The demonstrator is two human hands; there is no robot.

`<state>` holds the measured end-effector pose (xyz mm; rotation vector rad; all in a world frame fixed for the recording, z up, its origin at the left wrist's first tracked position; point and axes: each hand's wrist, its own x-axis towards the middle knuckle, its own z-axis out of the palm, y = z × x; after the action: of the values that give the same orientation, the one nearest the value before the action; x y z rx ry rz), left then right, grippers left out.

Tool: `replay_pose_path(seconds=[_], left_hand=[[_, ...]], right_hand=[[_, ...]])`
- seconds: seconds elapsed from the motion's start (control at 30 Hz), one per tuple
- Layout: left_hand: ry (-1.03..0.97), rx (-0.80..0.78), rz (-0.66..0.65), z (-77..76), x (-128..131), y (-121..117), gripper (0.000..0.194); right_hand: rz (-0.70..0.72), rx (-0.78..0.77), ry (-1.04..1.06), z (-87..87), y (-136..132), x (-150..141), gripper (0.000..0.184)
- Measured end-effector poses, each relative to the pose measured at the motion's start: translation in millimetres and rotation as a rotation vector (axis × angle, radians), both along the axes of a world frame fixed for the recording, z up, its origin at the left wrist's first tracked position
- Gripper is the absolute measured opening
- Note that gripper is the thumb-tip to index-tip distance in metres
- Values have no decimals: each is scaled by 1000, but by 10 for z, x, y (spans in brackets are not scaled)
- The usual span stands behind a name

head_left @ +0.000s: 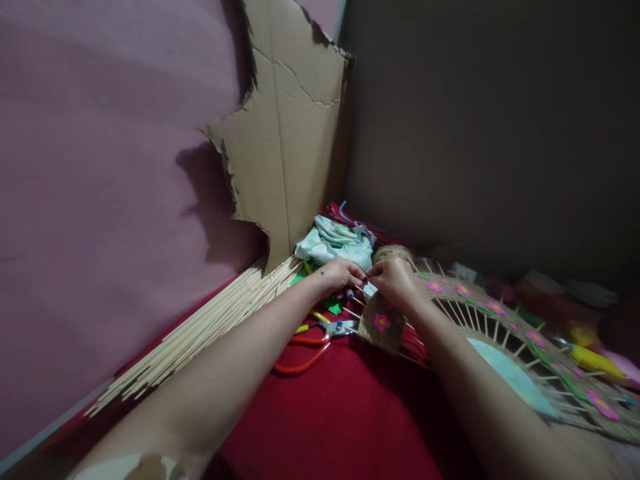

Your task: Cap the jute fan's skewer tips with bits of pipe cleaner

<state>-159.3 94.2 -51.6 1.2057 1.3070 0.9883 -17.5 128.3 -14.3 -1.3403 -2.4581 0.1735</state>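
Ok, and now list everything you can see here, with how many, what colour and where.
Sticks: many, pale, along left wall
Cardboard: one, brown, upright in corner
Bunched cloth: one, mint, beyond hands
Twine: one coil, tan, behind right hand
Green scrap: at least one, green, by left hand
Scissors: one, red handles, below left hand
Small woven piece: one, tan, pink flower, below hands
Large woven piece: one, tan, pink flowers, right
Red cloth: one, red, underneath
Blurred items: count unclear, mixed colours, far right
Left hand, right hand: two, bare, centre, fingers close together
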Motion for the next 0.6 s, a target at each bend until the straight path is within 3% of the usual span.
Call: replay_pose_path(seconds=[0.33, 0.6], left_hand=[[59, -48, 30, 122, 16, -48, 6], [255, 60, -19, 236, -71, -56, 8]], right_hand=[[-31, 32, -6, 4, -92, -15, 24], [-10, 61, -15, -8, -118, -30, 25]])
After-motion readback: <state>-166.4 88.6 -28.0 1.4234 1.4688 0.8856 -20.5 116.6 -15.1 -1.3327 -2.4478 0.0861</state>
